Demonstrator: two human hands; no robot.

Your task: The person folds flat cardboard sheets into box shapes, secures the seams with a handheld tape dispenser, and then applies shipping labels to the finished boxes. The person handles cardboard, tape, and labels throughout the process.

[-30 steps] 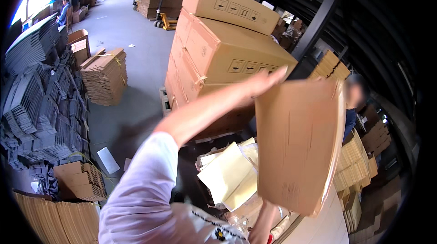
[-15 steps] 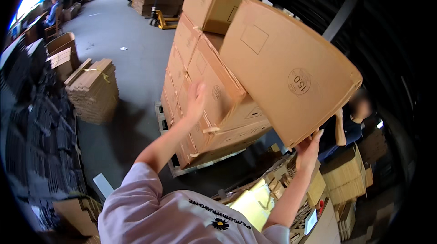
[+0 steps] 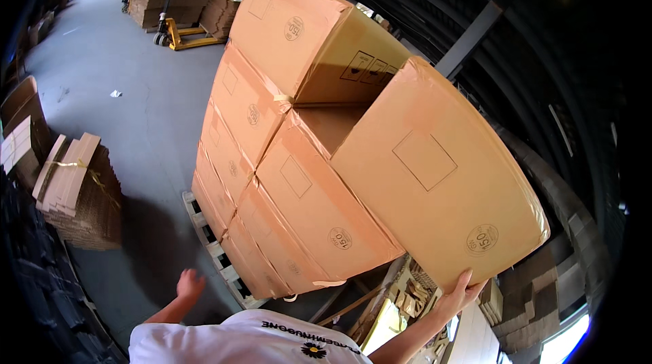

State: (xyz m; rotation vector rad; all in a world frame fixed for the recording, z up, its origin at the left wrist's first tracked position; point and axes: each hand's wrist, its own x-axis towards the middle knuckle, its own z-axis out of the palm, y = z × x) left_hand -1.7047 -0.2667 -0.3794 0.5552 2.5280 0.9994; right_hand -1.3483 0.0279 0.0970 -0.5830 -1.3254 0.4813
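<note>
Carton (image 3: 441, 174) sits above right hand (image 3: 464, 295), gripped at lower edge. Left hand (image 3: 191, 285) well apart; can't tell if open.

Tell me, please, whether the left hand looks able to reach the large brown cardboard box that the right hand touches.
Probably yes: the left hand appears empty, and the box has its near face mostly clear, though that hand likely must pass the stacked brown cardboard cartons.

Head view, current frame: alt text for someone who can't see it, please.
A person's right hand holds the lower edge of a large carton at the right of stacked cartons on a pallet; the left hand is empty. A yellow pallet jack and a tied cardboard bundle stand on the floor.
</note>
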